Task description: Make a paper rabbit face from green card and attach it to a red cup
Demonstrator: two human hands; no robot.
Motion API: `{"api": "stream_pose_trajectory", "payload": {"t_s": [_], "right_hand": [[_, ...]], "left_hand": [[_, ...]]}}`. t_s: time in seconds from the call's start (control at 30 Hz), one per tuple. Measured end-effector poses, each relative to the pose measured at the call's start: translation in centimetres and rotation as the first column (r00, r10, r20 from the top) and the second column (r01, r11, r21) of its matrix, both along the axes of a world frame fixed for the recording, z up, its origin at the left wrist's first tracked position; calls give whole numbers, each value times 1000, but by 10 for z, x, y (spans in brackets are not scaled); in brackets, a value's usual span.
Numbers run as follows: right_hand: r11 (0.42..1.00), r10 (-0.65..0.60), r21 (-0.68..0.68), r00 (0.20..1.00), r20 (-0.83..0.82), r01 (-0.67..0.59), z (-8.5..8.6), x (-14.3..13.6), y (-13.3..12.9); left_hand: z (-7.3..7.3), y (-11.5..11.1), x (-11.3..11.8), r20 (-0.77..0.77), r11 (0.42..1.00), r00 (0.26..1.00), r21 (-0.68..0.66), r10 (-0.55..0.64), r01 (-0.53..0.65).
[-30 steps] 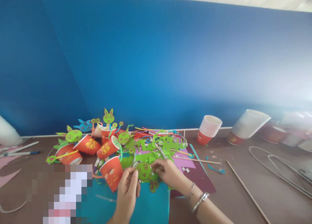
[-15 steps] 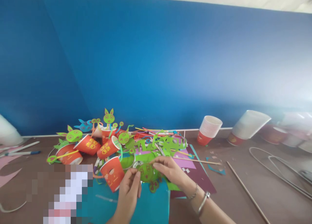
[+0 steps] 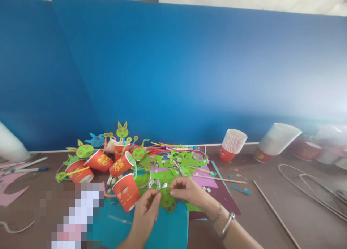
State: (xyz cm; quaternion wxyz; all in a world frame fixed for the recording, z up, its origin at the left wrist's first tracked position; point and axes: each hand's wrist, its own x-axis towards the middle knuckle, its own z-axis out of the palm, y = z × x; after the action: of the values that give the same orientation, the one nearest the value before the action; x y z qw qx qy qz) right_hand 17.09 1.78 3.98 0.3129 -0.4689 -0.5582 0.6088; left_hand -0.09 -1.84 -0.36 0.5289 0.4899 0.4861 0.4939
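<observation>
My left hand (image 3: 148, 209) pinches the left edge of a green paper animal face (image 3: 167, 200) between thumb and forefinger. On its right edge the fingers of my right hand (image 3: 191, 193) close in a pinch too. Drawn lines mark the cutout, which is held above a blue-green sheet (image 3: 162, 229), partly hidden by my fingers. A white tape roll (image 3: 154, 184) lies just behind my left fingertips. Left of that hand, a red paper cup (image 3: 126, 193) with a printed face leans over, an orange straw at its side.
Several red cups (image 3: 100, 161) with straws and green paper faces (image 3: 122, 131) crowd the left. Green paper scraps (image 3: 187, 158) spread behind my hands. To the right are a stack of paper cups (image 3: 233, 144), a wooden stick (image 3: 273, 209) and a cable (image 3: 311, 180). A blue partition (image 3: 173, 72) rises behind.
The green paper face has turned and appears narrower, its lower part shifted. My hands are slightly closer together. More of the tape roll shows, and the view has shifted a little.
</observation>
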Motion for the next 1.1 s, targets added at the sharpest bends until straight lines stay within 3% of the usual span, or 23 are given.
{"api": "stream_pose_trajectory", "payload": {"t_s": [0.13,0.2,0.3,0.43,0.53,0.6,0.73,0.87,0.97,1.03,1.1], "right_hand": [[991,28,-126,996,-81,-38,0,3,0],[994,18,-109,999,-47,-23,2,5,1],[999,-29,-19,998,49,30,6,7,3],[993,-95,88,977,192,79,5,14,8],[958,-199,276,877,437,79,0,26,14],[928,-285,357,813,508,102,-1,38,18],[880,-434,446,653,620,161,0,62,24],[859,-490,486,524,696,158,1,74,25],[848,-518,507,455,725,157,1,76,24],[836,-540,525,420,730,162,1,76,24],[819,-564,550,400,722,163,1,77,26]], "left_hand": [[0,-2,-2,-28,1000,999,15,-22,23],[1,-1,-3,-34,1000,999,-6,-30,29],[1,0,-5,-33,1000,999,-14,-2,2],[-4,-5,-1,-67,996,994,-33,-82,80],[-11,-13,7,-109,991,986,7,-130,131],[-16,-18,10,-183,980,966,49,-183,195],[-21,-20,9,-471,938,855,141,-216,315],[-19,-18,2,-730,884,665,193,-161,426],[-15,-16,-2,-835,869,542,197,-93,453],[-15,-16,-2,-846,868,533,243,-30,434],[-16,-16,-1,-820,862,571,307,25,403]]}}
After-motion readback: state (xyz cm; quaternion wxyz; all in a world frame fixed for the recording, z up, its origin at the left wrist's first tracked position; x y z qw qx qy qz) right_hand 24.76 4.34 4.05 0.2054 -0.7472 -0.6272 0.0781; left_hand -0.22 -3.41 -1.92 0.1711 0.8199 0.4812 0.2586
